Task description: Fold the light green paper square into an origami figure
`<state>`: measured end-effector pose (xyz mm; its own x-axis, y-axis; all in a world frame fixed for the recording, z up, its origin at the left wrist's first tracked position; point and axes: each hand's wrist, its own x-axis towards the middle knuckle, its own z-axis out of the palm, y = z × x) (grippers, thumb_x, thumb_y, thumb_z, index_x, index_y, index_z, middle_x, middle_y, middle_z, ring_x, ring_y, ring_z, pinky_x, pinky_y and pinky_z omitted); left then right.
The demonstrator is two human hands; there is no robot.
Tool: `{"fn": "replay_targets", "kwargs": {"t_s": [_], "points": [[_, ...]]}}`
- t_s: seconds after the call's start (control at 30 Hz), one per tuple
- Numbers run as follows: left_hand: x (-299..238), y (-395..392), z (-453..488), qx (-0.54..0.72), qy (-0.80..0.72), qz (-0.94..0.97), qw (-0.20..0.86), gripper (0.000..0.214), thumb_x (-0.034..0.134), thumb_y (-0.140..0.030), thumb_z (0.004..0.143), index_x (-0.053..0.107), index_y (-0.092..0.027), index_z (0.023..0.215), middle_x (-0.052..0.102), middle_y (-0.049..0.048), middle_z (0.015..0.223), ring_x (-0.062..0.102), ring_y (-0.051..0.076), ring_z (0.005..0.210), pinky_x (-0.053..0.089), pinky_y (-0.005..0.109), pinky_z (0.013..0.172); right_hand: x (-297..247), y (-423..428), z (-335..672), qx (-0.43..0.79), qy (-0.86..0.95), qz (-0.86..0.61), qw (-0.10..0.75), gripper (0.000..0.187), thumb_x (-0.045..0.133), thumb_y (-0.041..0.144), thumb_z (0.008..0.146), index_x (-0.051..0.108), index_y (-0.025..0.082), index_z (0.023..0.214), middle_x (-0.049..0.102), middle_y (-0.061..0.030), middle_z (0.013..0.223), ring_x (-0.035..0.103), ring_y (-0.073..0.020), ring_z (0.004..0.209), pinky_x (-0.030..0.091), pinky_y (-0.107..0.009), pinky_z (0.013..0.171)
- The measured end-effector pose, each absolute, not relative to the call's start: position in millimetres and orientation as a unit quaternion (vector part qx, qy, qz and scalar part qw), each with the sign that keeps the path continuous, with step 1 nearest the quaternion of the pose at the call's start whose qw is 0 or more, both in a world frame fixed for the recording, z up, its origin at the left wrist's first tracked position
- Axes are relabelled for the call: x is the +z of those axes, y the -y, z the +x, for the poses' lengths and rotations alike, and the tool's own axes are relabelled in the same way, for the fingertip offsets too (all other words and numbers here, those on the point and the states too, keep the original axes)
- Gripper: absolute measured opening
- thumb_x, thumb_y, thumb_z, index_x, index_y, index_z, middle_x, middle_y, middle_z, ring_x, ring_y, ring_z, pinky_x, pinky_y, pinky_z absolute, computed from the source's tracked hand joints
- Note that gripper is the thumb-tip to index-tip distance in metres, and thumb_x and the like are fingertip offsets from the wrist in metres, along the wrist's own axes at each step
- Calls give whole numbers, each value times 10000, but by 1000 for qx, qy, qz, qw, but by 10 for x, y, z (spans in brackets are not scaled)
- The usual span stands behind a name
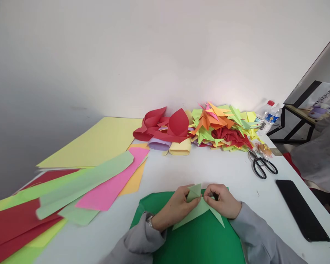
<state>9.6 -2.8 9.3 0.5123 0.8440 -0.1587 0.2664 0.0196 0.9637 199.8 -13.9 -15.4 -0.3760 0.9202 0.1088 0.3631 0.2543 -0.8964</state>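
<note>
A piece of light green folded paper is held between both hands, with pointed flaps hanging down to the left and right. My left hand grips it from the left, thumb pressed on the fold and a small flap standing up above the fingers. From the right, my right hand pinches the same paper near its middle, fingertips almost touching the left thumb. Beneath the hands lies a dark green sheet on the white table. The fingers partly hide the centre of the folds.
Paper cranes in several colours are heaped against the wall, beside curled red paper. Coloured sheets spread across the left. Black-handled scissors, a black phone and plastic bottles are on the right. A person's grey clothing shows beyond.
</note>
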Motion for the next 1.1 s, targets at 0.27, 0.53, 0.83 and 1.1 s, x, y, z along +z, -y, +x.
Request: {"fn": "replay_targets", "kwargs": {"t_s": [0.27,0.53,0.83,1.1], "points": [[77,35,108,283,-472,634,543,346,605,-466,712,463,-177,584,334,-68,541,331,94,515,274,212,461,-171,139,2022,447,670,-484,343,381,605,520,796,518,179,650,414,56,536,323,-76,476,250,-211,454],[108,34,81,282,-470,600,583,404,639,-537,707,658,-137,762,496,-24,592,452,126,551,377,230,493,-169,109,2047,494,654,-449,356,489,552,644,808,548,172,678,452,32,571,358,-94,519,283,-231,494],[67,20,80,302,-487,567,592,434,684,-566,645,541,-157,620,467,-29,592,450,124,565,362,220,468,-133,102,2047,498,635,-460,370,553,556,717,759,449,191,623,364,66,527,296,-81,499,238,-225,476],[52,14,74,307,-492,565,587,474,654,-589,642,401,-192,585,335,-64,570,350,97,529,293,209,450,-112,108,2059,513,643,-447,352,515,569,670,781,458,188,637,336,80,505,262,-69,475,219,-215,454]]}}
